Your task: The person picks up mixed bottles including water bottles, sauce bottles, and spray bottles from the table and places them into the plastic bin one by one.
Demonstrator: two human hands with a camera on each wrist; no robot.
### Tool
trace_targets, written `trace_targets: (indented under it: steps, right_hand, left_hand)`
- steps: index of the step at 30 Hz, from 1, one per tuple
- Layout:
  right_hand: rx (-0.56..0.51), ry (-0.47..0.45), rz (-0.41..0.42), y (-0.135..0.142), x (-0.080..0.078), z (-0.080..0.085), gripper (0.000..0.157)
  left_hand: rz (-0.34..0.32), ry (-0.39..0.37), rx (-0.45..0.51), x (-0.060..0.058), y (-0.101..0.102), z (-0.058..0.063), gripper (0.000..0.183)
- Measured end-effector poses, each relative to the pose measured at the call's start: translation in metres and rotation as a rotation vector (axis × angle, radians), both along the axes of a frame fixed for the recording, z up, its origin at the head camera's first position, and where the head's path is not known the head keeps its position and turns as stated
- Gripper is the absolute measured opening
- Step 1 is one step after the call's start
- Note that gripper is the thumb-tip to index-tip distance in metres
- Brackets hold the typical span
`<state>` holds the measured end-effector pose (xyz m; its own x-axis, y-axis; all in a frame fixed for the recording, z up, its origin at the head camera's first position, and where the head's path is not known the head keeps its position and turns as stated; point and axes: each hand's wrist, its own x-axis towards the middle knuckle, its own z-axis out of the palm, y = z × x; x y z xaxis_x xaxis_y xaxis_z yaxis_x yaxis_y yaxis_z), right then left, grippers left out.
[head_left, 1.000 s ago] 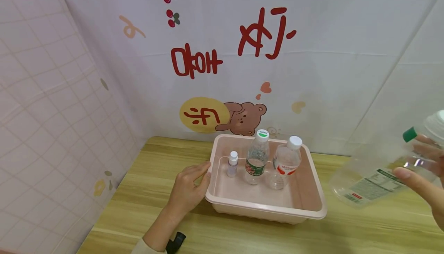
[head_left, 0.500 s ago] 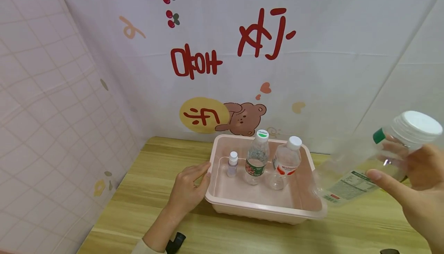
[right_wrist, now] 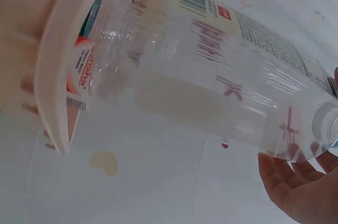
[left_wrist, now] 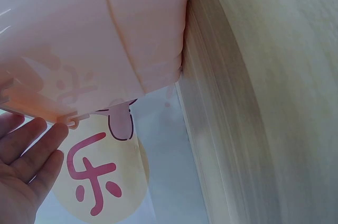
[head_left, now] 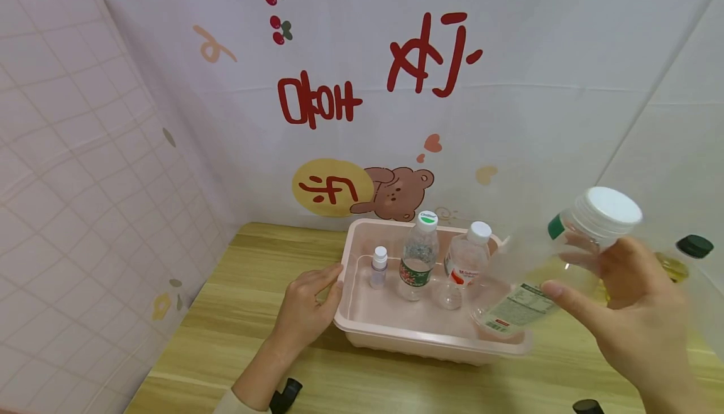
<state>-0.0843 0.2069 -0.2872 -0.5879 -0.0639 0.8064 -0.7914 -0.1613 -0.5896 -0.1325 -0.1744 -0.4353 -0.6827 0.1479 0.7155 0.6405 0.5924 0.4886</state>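
My right hand (head_left: pixel 641 316) grips a large clear plastic bottle (head_left: pixel 523 304) with a white screw cap and a green-and-white label. It is tilted, its base low over the right side of a pink plastic basin (head_left: pixel 418 337). In the right wrist view the bottle (right_wrist: pixel 206 84) lies across the basin's rim (right_wrist: pixel 47 76); I cannot tell whether they touch. At the left rim my left hand (head_left: pixel 308 301) rests its nearly straight fingers. Inside the basin stand a green-labelled bottle (head_left: pixel 415 272), a red-and-white-labelled bottle (head_left: pixel 465 276), partly covered, and a small white-capped bottle (head_left: pixel 379 269).
Behind my right hand stands a bottle with a dark cap (head_left: pixel 694 246), partly hidden, with yellowish liquid near it. The wooden table (head_left: pixel 226 338) meets a printed cloth backdrop (head_left: pixel 537 119) just behind the basin.
My right hand has carried the large bottle leftward from the right edge to over the basin's right side. The dark-capped bottle has come into sight. My left hand has stayed at the rim.
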Motion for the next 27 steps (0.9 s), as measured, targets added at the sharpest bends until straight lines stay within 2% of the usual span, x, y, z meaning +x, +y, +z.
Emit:
trace_targets:
  steps: [10, 17, 27]
  right_hand:
    - [0.065, -0.085, -0.108, -0.027, -0.001, -0.018, 0.08]
    - [0.214, -0.203, -0.256, -0.048, 0.002, -0.019, 0.085]
    - [0.186, -0.233, -0.212, -0.072, -0.003, -0.029, 0.081]
  left_hand:
    - [-0.003, -0.005, 0.002, -0.001, 0.0, 0.0, 0.031]
    - [-0.004, -0.007, 0.0, -0.001, -0.001, 0.0, 0.031]
    - [-0.003, -0.016, 0.004, -0.001, -0.001, -0.001, 0.031]
